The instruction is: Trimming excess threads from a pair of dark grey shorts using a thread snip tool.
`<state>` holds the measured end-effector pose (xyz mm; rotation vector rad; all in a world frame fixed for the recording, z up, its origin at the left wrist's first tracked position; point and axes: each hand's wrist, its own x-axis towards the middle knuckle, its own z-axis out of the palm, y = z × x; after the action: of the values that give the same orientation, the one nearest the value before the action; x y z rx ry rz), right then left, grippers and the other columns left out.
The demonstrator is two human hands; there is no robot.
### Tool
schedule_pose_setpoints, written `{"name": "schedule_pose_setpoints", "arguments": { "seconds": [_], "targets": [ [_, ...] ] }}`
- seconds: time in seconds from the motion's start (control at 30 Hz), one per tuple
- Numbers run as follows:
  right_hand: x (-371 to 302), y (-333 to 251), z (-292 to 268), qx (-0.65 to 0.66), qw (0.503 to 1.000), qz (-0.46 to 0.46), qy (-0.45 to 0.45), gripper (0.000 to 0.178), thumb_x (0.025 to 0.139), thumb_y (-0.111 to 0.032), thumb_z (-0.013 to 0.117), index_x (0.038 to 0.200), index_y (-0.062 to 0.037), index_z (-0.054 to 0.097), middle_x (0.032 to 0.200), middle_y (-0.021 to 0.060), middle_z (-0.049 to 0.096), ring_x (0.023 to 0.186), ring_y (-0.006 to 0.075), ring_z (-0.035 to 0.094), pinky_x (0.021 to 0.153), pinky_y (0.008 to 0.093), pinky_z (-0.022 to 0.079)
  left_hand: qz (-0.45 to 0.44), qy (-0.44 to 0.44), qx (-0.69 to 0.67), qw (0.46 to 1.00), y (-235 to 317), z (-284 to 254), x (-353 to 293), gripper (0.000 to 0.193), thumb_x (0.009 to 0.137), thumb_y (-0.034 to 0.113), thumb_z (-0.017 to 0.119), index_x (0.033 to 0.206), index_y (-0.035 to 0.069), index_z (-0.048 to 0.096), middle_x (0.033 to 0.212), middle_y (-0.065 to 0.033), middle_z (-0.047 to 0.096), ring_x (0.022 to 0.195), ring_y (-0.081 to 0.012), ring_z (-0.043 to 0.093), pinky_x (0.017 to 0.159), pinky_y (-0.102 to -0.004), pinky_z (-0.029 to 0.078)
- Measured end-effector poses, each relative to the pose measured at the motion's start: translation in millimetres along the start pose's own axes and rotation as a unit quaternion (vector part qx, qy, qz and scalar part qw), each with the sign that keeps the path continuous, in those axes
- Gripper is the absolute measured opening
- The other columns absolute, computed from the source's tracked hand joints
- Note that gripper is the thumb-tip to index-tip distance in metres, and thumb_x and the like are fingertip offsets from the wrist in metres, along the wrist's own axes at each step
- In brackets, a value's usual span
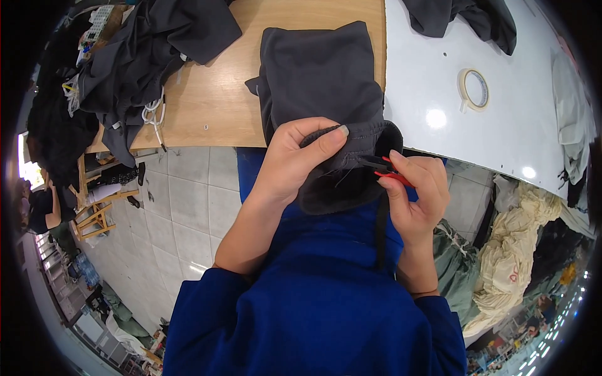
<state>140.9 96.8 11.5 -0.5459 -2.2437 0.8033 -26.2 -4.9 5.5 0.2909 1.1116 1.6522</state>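
Observation:
A dark grey garment [320, 75] lies folded on the wooden table, its gathered, stitched band hanging over the near edge. My left hand [307, 147] pinches that band between thumb and fingers, the thumb on top. Loose threads [340, 174] stick out from the seam just below the thumb. Closed around red-handled thread snips [392, 172], my right hand [417, 191] is at the right side of the band. The dark blades point left, at the seam near the threads. Whether they touch a thread, I cannot tell.
More dark garments [157, 44] and a white cord [152, 116] lie at the table's left. On the white table [426, 81] to the right are a tape roll [473, 89] and dark cloth [467, 15]. Cream fabric bundles [517, 244] stand below it. A person [44, 207] is at far left.

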Motion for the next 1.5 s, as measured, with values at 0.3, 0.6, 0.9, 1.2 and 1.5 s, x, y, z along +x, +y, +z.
{"name": "schedule_pose_setpoints", "arguments": {
  "seconds": [0.3,0.6,0.9,1.2,1.5],
  "targets": [
    [-1,5,4,0.037,0.998,0.009,0.058,0.035,0.062,-0.014,0.076,0.095,-0.007,0.068,0.073,0.0017,0.059,0.063,0.0168,0.052,0.056,0.0268,0.036,0.014,-0.011,0.021,1.0,0,3,1,0.014,0.085,0.009,0.063,0.092,-0.002,0.066,0.083,-0.004,0.066,0.074,-0.0056,0.06,0.068,-0.0171,0.047],
    [4,10,-2,-0.008,0.999,-0.039,0.027,0.036,0.06,-0.021,0.076,0.094,-0.0116,0.069,0.071,-0.0002,0.056,0.06,0.0154,0.047,0.057,0.0277,0.033,0.011,-0.029,0.026,0.999,3,3,-1,0.013,0.084,0.008,0.064,0.091,-0.003,0.066,0.082,-0.0041,0.066,0.074,-0.006,0.06,0.067,-0.0171,0.047],
    [2,5,-6,0.057,0.998,-0.018,0.002,0.034,0.061,-0.022,0.076,0.093,-0.0126,0.069,0.072,-0.0006,0.056,0.061,0.0152,0.047,0.057,0.0281,0.033,0.016,-0.014,0.027,0.999,2,5,-2,0.012,0.085,0.008,0.064,0.09,-0.002,0.066,0.08,-0.004,0.066,0.072,-0.006,0.06,0.066,-0.0169,0.047],
    [8,4,-13,0.011,0.998,-0.056,-0.028,0.035,0.06,-0.022,0.076,0.093,-0.0116,0.069,0.072,-0.0005,0.057,0.062,0.0158,0.049,0.058,0.0281,0.033,0.008,-0.029,0.067,0.997,4,7,-5,0.012,0.085,0.009,0.063,0.087,-0.002,0.066,0.077,-0.0018,0.065,0.07,-0.0034,0.056,0.063,-0.0156,0.045],
    [9,6,-11,-0.008,0.997,-0.07,-0.022,0.033,0.062,-0.027,0.074,0.092,-0.0137,0.07,0.071,-0.001,0.056,0.06,0.0153,0.047,0.056,0.0285,0.032,0.009,-0.038,0.076,0.996,6,8,-6,0.011,0.084,0.008,0.064,0.087,-0.002,0.067,0.078,-0.0017,0.065,0.071,-0.0037,0.057,0.065,-0.0167,0.045]
  ]
}}
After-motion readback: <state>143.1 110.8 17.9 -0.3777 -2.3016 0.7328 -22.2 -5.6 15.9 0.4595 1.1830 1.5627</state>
